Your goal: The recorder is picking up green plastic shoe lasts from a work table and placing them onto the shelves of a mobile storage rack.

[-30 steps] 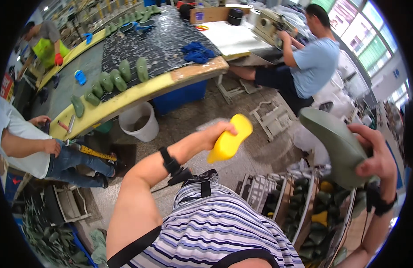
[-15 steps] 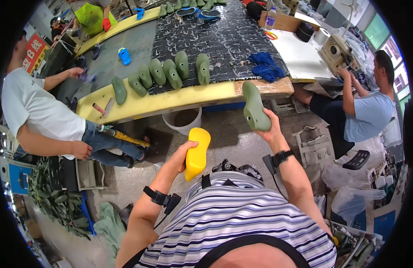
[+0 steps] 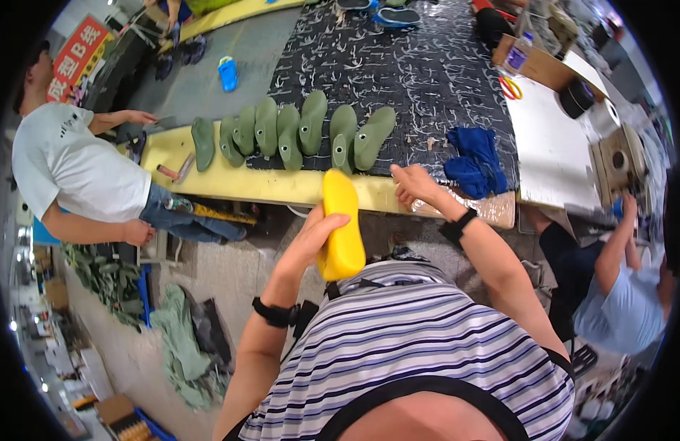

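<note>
My left hand [image 3: 310,239] is wrapped round a yellow shoe last [image 3: 341,224], held upright in front of my striped top, short of the table edge. My right hand [image 3: 421,186] is over the table's near edge, holding nothing, its fingers loosely bent and apart. Just beyond it stands a green shoe last [image 3: 375,138], leaning right, at the right end of a row of several green lasts. Next to it in the row is another green last [image 3: 343,140]. The leftmost green last [image 3: 202,144] is set slightly apart from the others.
The table has a yellow padded near edge [image 3: 281,184] and a black patterned top [image 3: 413,81]. A blue cloth [image 3: 474,163] lies right of my right hand, a hammer [image 3: 180,171] at the left. One person stands left [image 3: 97,162]; another sits right [image 3: 623,294] by a sewing machine [image 3: 617,162].
My right hand has let go of the green last, which now stands at the row's right end. The yellow last is still in my left hand. My view has shifted nearer the table.
</note>
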A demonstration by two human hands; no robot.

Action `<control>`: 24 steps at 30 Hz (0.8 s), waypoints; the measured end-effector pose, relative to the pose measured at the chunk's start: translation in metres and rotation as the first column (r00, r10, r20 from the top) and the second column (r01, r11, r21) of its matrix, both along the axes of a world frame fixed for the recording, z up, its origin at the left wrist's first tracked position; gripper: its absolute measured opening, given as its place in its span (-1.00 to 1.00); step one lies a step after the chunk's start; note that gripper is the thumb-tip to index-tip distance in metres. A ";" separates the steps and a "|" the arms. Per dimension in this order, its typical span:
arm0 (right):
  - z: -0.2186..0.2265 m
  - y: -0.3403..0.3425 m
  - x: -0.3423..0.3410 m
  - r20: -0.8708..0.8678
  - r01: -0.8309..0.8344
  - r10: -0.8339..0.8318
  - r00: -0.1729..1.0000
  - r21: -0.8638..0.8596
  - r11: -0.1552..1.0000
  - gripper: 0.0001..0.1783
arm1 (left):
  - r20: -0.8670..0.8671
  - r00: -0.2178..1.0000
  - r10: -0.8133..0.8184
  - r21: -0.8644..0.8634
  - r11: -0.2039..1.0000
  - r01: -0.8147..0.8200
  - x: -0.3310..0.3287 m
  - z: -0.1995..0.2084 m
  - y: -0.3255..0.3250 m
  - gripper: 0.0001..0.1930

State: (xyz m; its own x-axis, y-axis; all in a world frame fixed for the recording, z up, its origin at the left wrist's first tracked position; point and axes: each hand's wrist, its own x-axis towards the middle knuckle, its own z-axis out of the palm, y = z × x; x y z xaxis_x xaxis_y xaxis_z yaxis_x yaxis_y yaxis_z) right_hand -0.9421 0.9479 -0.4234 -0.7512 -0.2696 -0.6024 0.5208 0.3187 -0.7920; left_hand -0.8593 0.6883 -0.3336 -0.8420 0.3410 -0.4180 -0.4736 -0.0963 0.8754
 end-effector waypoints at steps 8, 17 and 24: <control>0.033 0.082 -0.040 -0.453 0.280 -0.382 0.805 -0.277 0.919 -0.70 | -0.313 0.875 -0.370 -0.923 0.337 -0.187 -0.124 0.011 0.146 -0.37; -0.005 0.084 -0.156 -0.600 -0.002 0.263 0.755 0.398 0.917 -0.33 | -0.418 0.877 -0.236 -0.908 0.125 -0.399 -0.123 -0.058 0.098 -0.37; -0.020 0.076 -0.241 -0.313 -0.440 0.682 0.661 0.575 0.690 -0.29 | -0.668 0.718 -0.198 -0.739 0.062 -0.670 -0.134 -0.096 0.108 -0.51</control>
State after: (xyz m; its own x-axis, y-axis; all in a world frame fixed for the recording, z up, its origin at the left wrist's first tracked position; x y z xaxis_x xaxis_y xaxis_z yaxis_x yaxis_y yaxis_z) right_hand -1.1831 1.0235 -0.4438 -0.7443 -0.5523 -0.3755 -0.2771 0.7670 -0.5788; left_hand -0.9936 0.7967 -0.4294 -0.9115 -0.2211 0.3467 -0.1110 0.9441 0.3104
